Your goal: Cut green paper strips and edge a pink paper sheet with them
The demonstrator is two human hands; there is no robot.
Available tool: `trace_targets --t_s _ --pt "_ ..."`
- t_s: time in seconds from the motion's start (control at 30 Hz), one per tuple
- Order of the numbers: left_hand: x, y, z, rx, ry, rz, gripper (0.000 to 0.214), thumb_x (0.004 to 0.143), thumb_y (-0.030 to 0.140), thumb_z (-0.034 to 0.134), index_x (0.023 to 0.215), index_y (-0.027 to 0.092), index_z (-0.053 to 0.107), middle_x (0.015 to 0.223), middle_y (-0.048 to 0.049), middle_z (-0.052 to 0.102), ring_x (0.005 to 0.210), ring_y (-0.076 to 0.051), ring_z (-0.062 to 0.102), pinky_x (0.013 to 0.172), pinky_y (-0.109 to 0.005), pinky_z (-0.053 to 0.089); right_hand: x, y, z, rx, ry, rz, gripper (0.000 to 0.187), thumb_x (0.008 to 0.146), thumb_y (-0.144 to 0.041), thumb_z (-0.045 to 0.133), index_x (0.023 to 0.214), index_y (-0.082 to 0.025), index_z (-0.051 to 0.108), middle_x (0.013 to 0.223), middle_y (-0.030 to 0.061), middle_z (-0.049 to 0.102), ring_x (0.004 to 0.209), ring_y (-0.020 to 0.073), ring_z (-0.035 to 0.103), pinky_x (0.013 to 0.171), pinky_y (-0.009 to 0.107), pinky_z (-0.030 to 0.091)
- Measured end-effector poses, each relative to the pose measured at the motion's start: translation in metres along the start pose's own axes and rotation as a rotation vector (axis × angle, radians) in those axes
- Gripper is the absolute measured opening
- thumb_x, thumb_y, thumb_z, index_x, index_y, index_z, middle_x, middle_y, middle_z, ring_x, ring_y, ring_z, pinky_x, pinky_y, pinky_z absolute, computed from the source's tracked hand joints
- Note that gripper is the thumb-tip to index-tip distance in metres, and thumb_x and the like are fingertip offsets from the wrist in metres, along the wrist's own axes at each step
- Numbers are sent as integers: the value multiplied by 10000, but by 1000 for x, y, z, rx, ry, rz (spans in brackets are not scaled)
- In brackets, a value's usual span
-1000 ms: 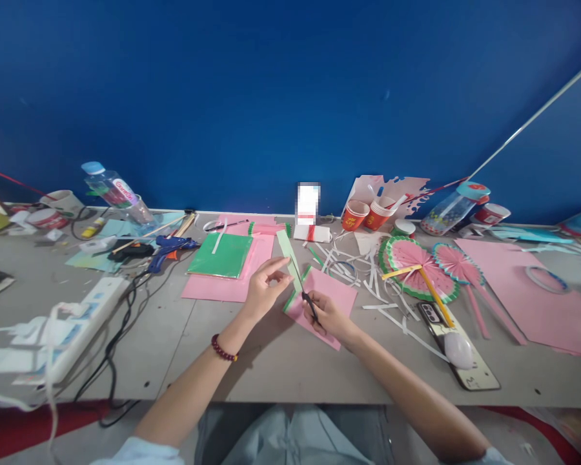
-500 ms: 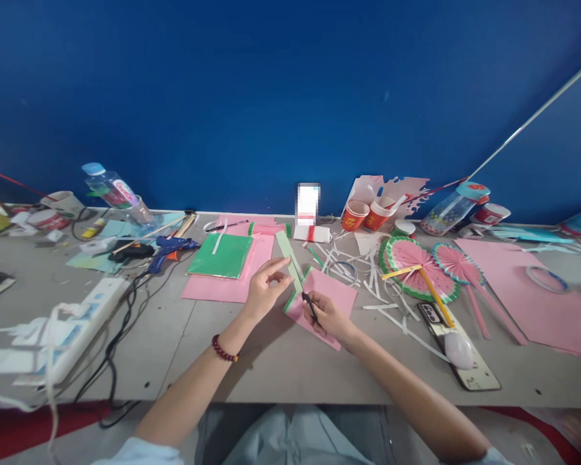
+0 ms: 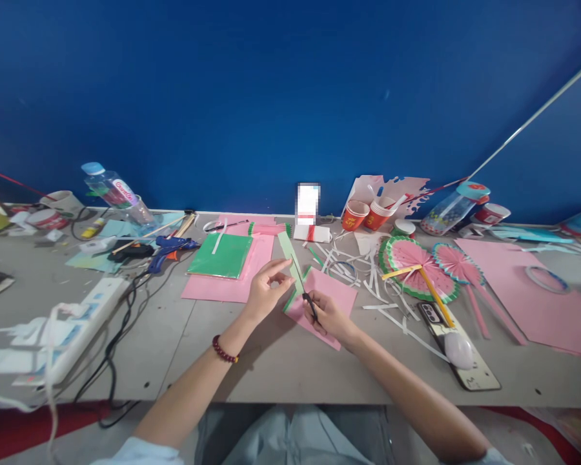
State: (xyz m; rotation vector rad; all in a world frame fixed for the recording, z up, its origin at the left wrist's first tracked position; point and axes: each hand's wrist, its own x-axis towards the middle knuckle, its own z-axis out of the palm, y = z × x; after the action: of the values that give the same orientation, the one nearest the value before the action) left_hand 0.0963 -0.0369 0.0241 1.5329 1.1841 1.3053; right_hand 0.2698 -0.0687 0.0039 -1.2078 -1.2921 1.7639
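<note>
My right hand (image 3: 326, 315) grips dark-handled scissors (image 3: 310, 305), their blades pointing up and away along the long edge of a pale green paper strip (image 3: 287, 248). My left hand (image 3: 270, 289), with a beaded bracelet on the wrist, pinches the strip's left side between thumb and fingertips. Under the strip and the right hand lies a pink paper sheet (image 3: 336, 290) with a green edge at its left. To the left of my left hand, a packet of green paper (image 3: 221, 256) rests on pink paper (image 3: 213, 290).
White paper scraps (image 3: 375, 284) are strewn right of my hands. Beyond them lie a watermelon-patterned paper fan (image 3: 401, 258) and a phone (image 3: 474, 374). Red paper cups (image 3: 355, 216) stand near the blue wall. A blue glue gun (image 3: 167, 250) and a power strip (image 3: 90, 323) are at left.
The scissor blades and the green strip have shifted very slightly against each other. Both hands stay in nearly the same place, and the surrounding things have not moved.
</note>
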Motion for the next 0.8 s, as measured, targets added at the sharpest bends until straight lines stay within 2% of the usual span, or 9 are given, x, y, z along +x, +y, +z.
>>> trace_targets --t_s 0.8 --pt "-2 -4 3 -13 -30 8 364 753 285 659 1113 230 652 1199 -77 561 698 -92 624 726 -263 545 2 1 0 39 13 -20 418 740 -595 579 737 -208 421 494 -101 452 292 21 308 278 163 233"
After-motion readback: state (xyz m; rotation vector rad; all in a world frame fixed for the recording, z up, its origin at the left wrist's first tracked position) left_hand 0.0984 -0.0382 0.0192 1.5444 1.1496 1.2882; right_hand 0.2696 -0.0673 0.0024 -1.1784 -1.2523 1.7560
